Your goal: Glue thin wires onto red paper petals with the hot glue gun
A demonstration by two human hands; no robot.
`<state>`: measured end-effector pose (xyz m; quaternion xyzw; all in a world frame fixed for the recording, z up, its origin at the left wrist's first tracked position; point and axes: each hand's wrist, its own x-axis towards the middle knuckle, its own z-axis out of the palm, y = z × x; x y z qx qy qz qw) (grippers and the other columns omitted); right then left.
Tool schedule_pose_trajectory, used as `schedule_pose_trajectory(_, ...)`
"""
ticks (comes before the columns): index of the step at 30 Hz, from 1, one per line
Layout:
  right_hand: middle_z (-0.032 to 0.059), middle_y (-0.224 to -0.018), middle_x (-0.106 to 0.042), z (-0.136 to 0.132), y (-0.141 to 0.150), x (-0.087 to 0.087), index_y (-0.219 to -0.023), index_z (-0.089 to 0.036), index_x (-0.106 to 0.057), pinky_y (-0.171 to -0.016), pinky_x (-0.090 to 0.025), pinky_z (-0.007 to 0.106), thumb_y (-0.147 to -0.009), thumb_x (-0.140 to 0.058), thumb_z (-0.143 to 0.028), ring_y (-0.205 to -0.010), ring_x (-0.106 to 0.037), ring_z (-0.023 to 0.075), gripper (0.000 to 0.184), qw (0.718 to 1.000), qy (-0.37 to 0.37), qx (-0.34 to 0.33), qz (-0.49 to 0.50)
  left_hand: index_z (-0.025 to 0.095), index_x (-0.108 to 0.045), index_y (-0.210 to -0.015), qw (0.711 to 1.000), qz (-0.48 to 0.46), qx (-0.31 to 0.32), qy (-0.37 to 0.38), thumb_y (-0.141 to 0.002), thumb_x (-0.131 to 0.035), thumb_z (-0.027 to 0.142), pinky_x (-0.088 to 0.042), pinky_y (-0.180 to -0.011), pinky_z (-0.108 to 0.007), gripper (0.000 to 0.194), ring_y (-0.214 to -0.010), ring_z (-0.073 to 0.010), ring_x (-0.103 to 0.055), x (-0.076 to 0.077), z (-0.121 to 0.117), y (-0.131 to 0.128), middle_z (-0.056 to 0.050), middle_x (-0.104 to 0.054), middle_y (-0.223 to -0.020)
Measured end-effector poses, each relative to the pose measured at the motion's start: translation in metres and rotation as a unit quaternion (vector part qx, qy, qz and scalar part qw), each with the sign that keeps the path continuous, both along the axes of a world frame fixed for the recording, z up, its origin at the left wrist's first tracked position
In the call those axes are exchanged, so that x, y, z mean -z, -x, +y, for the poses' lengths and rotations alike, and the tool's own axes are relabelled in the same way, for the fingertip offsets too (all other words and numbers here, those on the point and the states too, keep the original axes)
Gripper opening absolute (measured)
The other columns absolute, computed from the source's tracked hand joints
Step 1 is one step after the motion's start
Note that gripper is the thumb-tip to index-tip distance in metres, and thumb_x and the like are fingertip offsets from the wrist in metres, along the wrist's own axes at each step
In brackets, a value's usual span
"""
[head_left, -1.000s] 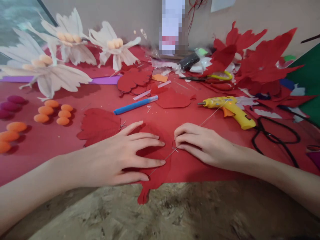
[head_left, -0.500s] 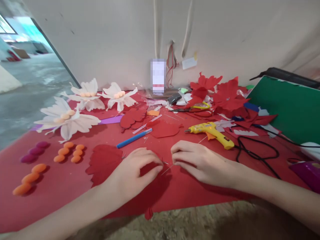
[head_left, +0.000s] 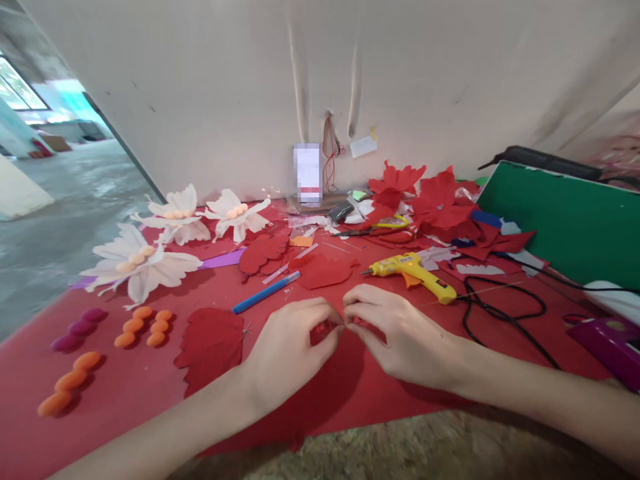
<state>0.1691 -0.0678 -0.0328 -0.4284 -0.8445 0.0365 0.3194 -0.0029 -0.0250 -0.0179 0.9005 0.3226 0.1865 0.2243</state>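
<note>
My left hand is closed in a pinch, its fingertips against those of my right hand; what it grips is hidden, though a bit of red shows inside its curled fingers. My right hand is pinched too. A thin wire runs out to the right from behind it. Dark red scalloped petals lie left of my left hand, with small crossed wire ends at their edge. Beyond the hands are a blue pen and a flat red cut-out.
A yellow glue gun with a looping black cord lies to the right. White flowers, orange ball strips and a purple one are left. Yellow-handled scissors, red flowers and a green board stand farther back.
My two hands have come together, fingertips meeting. The wire in my right hand, which pointed down-left between the hands, now extends to the right. The view has tilted up slightly.
</note>
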Motion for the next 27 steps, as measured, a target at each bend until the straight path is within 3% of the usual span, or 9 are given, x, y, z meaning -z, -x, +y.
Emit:
schedule_pose_trajectory(5, 0.0085, -0.077, -0.06, -0.004, 0.006, 0.001, -0.074, -0.012, -0.059, -0.061, -0.05, 0.028, -0.079, -0.04, -0.006, -0.07, -0.057, 0.0152, 0.02, 0.999, 0.005, 0.019, -0.036, 0.018, -0.059, -0.071, 0.999, -0.028, 0.003, 0.017, -0.076, -0.047, 0.009, -0.05, -0.067, -0.025, 0.015, -0.071, -0.0138, -0.063, 0.01, 0.001, 0.0, 0.0, -0.067, -0.076)
schedule_pose_trajectory(8, 0.0086, -0.083, -0.063, -0.001, -0.006, -0.02, -0.076, -0.014, -0.059, -0.069, -0.05, 0.032, -0.083, -0.045, -0.014, -0.076, -0.059, 0.0168, 0.016, 0.996, -0.045, 0.05, -0.063, 0.018, -0.059, -0.072, 0.999, -0.03, 0.01, -0.006, -0.08, -0.047, 0.014, -0.049, -0.062, -0.023, 0.015, -0.067, -0.0133, -0.062, 0.016, 0.006, 0.01, -0.001, -0.066, -0.075)
schedule_pose_trajectory(11, 0.0068, -0.089, -0.065, 0.019, -0.043, -0.051, -0.086, -0.017, -0.06, -0.075, -0.049, 0.031, -0.085, -0.046, -0.02, -0.083, -0.06, 0.0159, 0.015, 0.985, -0.089, 0.142, -0.037, 0.018, -0.057, -0.072, 0.993, -0.049, 0.046, -0.1, -0.083, -0.042, 0.014, -0.048, -0.059, -0.02, 0.019, -0.065, -0.0118, -0.062, 0.02, 0.01, 0.03, 0.0, -0.065, -0.073)
schedule_pose_trajectory(12, 0.0063, -0.091, -0.065, 0.03, -0.059, -0.06, -0.088, -0.018, -0.06, -0.075, -0.049, 0.032, -0.085, -0.046, -0.021, -0.082, -0.06, 0.0163, 0.015, 0.976, -0.081, 0.199, -0.049, 0.018, -0.058, -0.075, 0.988, -0.042, 0.046, -0.141, -0.084, -0.041, 0.014, -0.049, -0.061, -0.02, 0.02, -0.068, -0.0123, -0.063, 0.022, 0.012, 0.038, -0.001, -0.065, -0.075)
schedule_pose_trajectory(14, 0.0059, -0.09, -0.065, 0.056, -0.09, -0.067, -0.09, -0.017, -0.061, -0.073, -0.049, 0.034, -0.084, -0.045, -0.021, -0.08, -0.061, 0.0174, 0.017, 0.962, -0.019, 0.25, -0.105, 0.018, -0.059, -0.078, 0.973, -0.029, 0.069, -0.22, -0.088, -0.039, 0.014, -0.049, -0.063, -0.021, 0.022, -0.071, -0.0133, -0.065, 0.024, 0.013, 0.052, -0.002, -0.067, -0.079)
schedule_pose_trajectory(17, 0.0062, -0.081, -0.065, 0.097, -0.124, -0.052, -0.08, -0.013, -0.063, -0.07, -0.05, 0.033, -0.081, -0.049, -0.013, -0.074, -0.061, 0.0165, 0.014, 0.955, 0.051, 0.243, -0.163, 0.017, -0.058, -0.081, 0.951, -0.013, 0.078, -0.298, -0.089, -0.037, 0.013, -0.05, -0.063, -0.021, 0.024, -0.067, -0.0132, -0.066, 0.027, 0.014, 0.064, -0.002, -0.068, -0.077)
schedule_pose_trajectory(20, 0.0051, -0.096, -0.062, 0.127, -0.141, -0.023, -0.096, -0.013, -0.059, -0.079, -0.049, 0.036, -0.086, -0.051, -0.025, -0.087, -0.059, 0.0148, 0.017, 0.948, 0.091, 0.214, -0.217, 0.017, -0.059, -0.079, 0.938, -0.006, 0.086, -0.337, -0.09, -0.034, 0.012, -0.05, -0.06, -0.022, 0.028, -0.063, -0.0131, -0.065, 0.027, 0.013, 0.066, -0.001, -0.069, -0.075)
schedule_pose_trajectory(23, 0.0071, -0.11, -0.057, 0.145, -0.152, 0.002, -0.108, -0.015, -0.055, -0.083, -0.048, 0.039, -0.087, -0.051, -0.033, -0.097, -0.056, 0.0169, 0.028, 0.94, 0.113, 0.198, -0.255, 0.017, -0.06, -0.076, 0.933, 0.0, 0.089, -0.348, -0.091, -0.031, 0.011, -0.05, -0.058, -0.022, 0.033, -0.061, -0.0126, -0.064, 0.025, 0.013, 0.064, -0.001, -0.069, -0.074)
schedule_pose_trajectory(27, 0.0085, -0.116, -0.053, 0.159, -0.161, 0.017, -0.115, -0.016, -0.052, -0.084, -0.047, 0.041, -0.087, -0.05, -0.034, -0.1, -0.054, 0.0187, 0.034, 0.932, 0.123, 0.196, -0.279, 0.017, -0.061, -0.075, 0.93, -0.008, 0.087, -0.358, -0.091, -0.032, 0.012, -0.049, -0.057, -0.022, 0.033, -0.06, -0.0123, -0.063, 0.024, 0.014, 0.064, -0.001, -0.069, -0.073)
